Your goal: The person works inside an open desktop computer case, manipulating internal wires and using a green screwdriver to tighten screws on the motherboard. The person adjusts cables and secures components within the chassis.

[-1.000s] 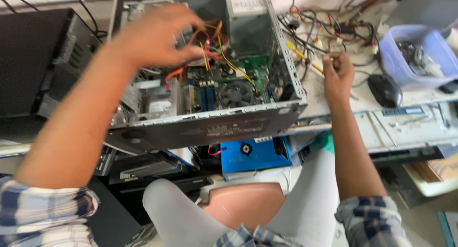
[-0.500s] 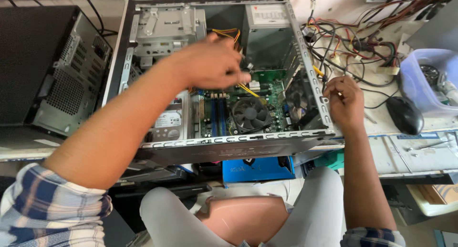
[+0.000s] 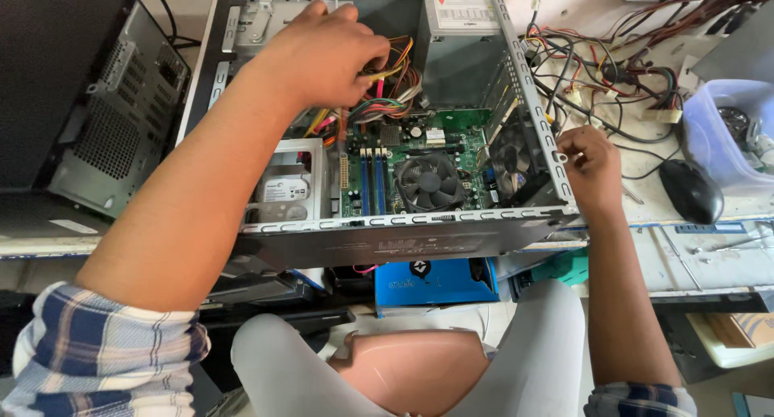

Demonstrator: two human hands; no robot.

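1. Case status: the desktop computer case (image 3: 379, 232) lies on its side at the centre of the frame with the side panel already off. The interior is fully exposed.
2. Left hand (image 3: 322, 54): I have it inside the case at upper centre, fingers curled onto the bundle of coloured power cables (image 3: 387, 91) that runs from the power supply (image 3: 459, 54). I judge this a light grasp on the bundle; the exact connector under my fingers is hidden.
3. Right hand (image 3: 588, 167): it rests at the right edge of the case, fingers loosely clenched against the metal rim. Whether it pinches a small part I cannot tell.
4. Still installed: motherboard (image 3: 419, 143), cooler fan (image 3: 430, 183), blue memory slots (image 3: 371, 183) and hard drive (image 3: 286, 191) all sit in place.
5. Progress judgement: opening is complete; cable work is in hand; no component appears removed.
6. Surroundings: a second black case (image 3: 81, 95) at upper left, loose wires (image 3: 613, 62), a black mouse (image 3: 691, 190) and a clear plastic bin (image 3: 709, 135) at right.
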